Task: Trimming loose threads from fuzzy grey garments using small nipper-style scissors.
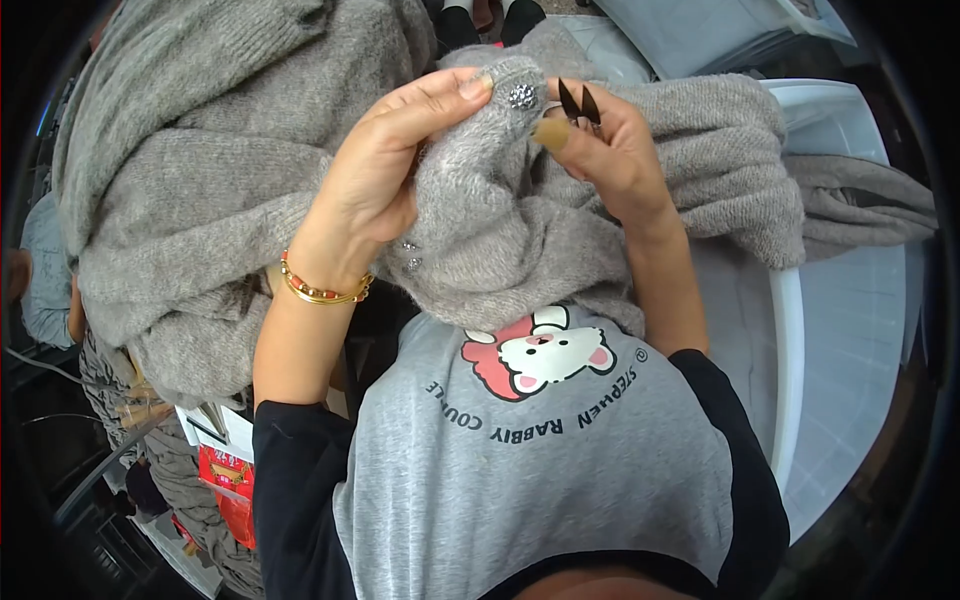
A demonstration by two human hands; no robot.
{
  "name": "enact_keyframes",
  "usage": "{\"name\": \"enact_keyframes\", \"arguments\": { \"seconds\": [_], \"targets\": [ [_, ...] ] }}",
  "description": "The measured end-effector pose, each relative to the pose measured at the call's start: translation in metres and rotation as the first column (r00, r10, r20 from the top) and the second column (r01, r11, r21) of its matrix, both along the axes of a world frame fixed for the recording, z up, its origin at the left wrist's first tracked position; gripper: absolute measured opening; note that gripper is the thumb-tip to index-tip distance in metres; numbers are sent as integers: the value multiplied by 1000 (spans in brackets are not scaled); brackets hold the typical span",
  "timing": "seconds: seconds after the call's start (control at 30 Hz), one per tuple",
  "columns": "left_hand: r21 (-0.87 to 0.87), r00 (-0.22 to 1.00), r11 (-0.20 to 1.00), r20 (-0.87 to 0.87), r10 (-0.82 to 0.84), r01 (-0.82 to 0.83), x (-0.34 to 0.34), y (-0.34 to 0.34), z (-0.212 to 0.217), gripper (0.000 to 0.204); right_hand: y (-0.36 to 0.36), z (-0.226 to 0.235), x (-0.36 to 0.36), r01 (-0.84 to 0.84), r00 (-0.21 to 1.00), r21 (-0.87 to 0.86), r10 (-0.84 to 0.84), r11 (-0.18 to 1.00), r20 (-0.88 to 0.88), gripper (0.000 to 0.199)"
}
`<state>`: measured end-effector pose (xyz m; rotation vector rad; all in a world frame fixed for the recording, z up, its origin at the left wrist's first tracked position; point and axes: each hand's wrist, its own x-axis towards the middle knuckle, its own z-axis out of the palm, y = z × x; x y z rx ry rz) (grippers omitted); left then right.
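Observation:
A grey knitted garment (470,180) lies bunched across my lap and is raised in front of my chest. My left hand (375,160) pinches its edge between thumb and fingers, just left of a sparkly dark-silver button (522,96). Two more small shiny buttons (411,255) show lower down, near my left wrist. My right hand (622,155) is closed around a small pair of thread snips (578,104). Their two dark pointed blades stick up, slightly apart, beside the button. A yellowish cover (550,134) sits over the right thumb tip. The snips' handle is mostly hidden in the palm.
A large heap of grey knitwear (190,190) fills the left side. At the right stands a white plastic tub (790,390), with grey knitwear (720,150) draped over its rim. Clear plastic bags (700,40) lie at the far right. Another person's sleeve (47,270) shows at the left edge.

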<state>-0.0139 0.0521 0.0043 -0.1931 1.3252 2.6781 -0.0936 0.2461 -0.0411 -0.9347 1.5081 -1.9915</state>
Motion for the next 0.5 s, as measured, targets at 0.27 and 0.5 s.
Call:
{"name": "enact_keyframes", "arguments": {
  "seconds": [0.27, 0.5],
  "targets": [
    [-115, 994, 990, -86, 67, -76, 8, -3, -23, 24, -9, -21, -2, 14, 999, 84, -17, 996, 37, 36],
    [-678, 802, 499, -595, 59, -540, 10, -16, -41, 29, -17, -27, 2, -69, 939, -64, 87, 996, 331, 29]
  ]
}}
